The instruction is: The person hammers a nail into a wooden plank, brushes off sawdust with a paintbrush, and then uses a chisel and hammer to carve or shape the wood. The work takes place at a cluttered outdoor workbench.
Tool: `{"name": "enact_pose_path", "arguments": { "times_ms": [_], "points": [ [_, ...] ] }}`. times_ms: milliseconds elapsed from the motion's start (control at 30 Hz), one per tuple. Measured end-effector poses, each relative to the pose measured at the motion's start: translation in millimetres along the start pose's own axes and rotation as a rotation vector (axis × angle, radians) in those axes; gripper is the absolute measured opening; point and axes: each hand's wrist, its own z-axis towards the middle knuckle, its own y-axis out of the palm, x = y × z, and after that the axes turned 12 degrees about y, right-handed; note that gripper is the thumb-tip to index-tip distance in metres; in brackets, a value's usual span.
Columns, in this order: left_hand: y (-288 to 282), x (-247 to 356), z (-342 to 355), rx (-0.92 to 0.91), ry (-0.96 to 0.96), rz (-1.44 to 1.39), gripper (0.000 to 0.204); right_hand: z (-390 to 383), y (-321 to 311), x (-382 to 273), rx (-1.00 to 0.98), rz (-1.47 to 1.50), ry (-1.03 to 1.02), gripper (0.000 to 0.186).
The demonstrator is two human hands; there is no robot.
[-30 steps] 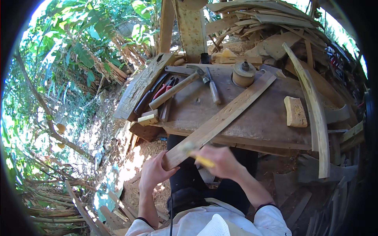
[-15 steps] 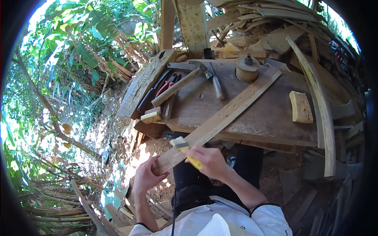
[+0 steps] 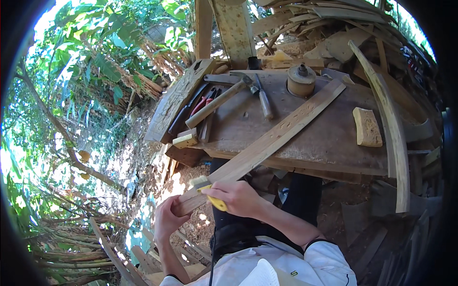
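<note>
One plank runs from the left hand, which grips its near end, ahead onto the bench. Just right of that hand, the right hand clasps a brush over the plank; a loosened left grip could let it slide or tip.

the plank crosses the workbench, hammer to its left, block right.

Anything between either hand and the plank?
Right hand: yes, the yellow-handled brush it holds, bristles over the plank near its lower end. Left hand: nothing visible; it holds that end directly.
</note>
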Motion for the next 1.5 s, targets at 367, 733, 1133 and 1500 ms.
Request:
{"name": "enact_pose_path", "arguments": {
  "times_ms": [367,733,1133,1500],
  "points": [
    [15.7,0.1,12.7,0.062,-0.022,0.117,0.087,4.2,4.6,3.1,-0.061,-0.084,0.028,0.036],
    [23.8,-0.6,8.9,0.198,-0.013,0.011,0.111,15.8,20.3,8.8,0.050,0.160,0.014,0.035],
    [9.3,2.8,9.9,0.131,0.008,0.033,0.089,0.3,-65.3,48.1,0.435,-0.059,0.336,0.023],
    [13.9,33.8,40.8,0.037,0.136,0.031,0.070,-39.3,-105.4,51.1,0.561,0.334,0.652,0.023]
  ]
}}
